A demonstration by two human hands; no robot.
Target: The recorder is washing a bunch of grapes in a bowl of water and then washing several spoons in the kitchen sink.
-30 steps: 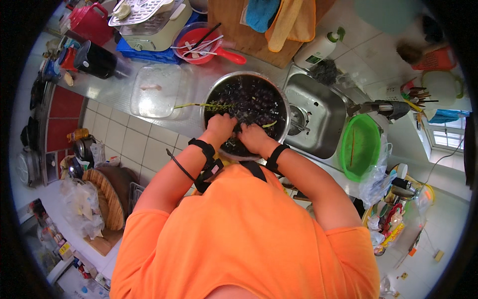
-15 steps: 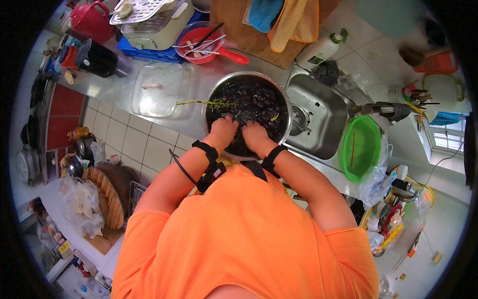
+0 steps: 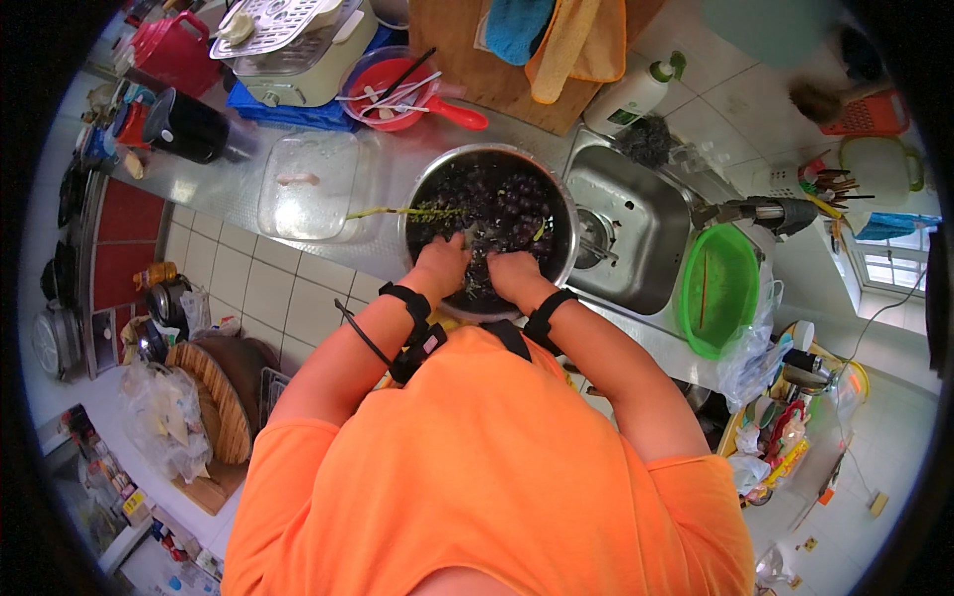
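Both my hands are dipped into a round steel basin on the counter. Dark purple grapes lie in water inside it. My left hand is at the near left of the basin, and my right hand is close beside it. The fingertips of both are lost in the dark water, so whether they hold any grapes is hidden. A bare green grape stem lies over the basin's left rim, its branched end among the grapes.
Right of the basin is a steel sink, then a green plastic basket. A clear lid lies on the left counter. Behind stand a red colander with utensils, a cream electric cooker and a wooden board.
My fingers have shifted slightly in the water, the right hand's knuckles turning inward. The grapes have moved about and sit more toward the far side. The view has shifted a little.
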